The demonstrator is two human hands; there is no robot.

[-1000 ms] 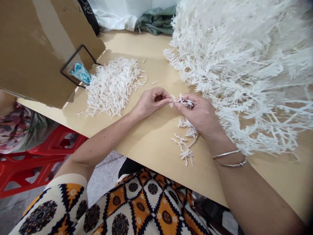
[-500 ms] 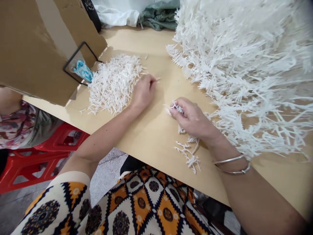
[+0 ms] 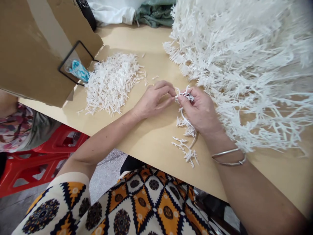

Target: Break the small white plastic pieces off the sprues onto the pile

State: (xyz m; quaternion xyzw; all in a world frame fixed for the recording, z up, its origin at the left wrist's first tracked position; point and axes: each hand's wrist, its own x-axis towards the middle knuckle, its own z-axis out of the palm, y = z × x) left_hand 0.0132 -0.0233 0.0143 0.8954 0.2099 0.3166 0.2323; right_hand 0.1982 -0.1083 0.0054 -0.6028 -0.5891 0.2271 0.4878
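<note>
My right hand (image 3: 204,107) is closed around a bunch of thin white branching pieces (image 3: 189,95), which look like plastic sprues. Their spiky ends stick out past the thumb and forefinger. The fingertips of my left hand (image 3: 157,99) pinch at the left edge of this bunch; exactly what lies between them is too small to make out. Below my right hand, a loose branched strand (image 3: 187,148) trails on the table. Left of my hands is a low pile of small white bits (image 3: 112,83). A much larger heap of white branching pieces (image 3: 239,62) lies on the right.
A cardboard box (image 3: 36,55) stands at the left, with a black wire frame (image 3: 70,54) and a blue-and-white item in clear plastic (image 3: 79,70) by it. White and green cloths (image 3: 154,14) lie at the back. Red stools (image 3: 31,166) and another person's floral clothing (image 3: 16,129) are at left.
My left hand has moved right and down from beside the small pile to the bunch. A tiny white bit now lies on the table where it was. My right hand rose slightly.
</note>
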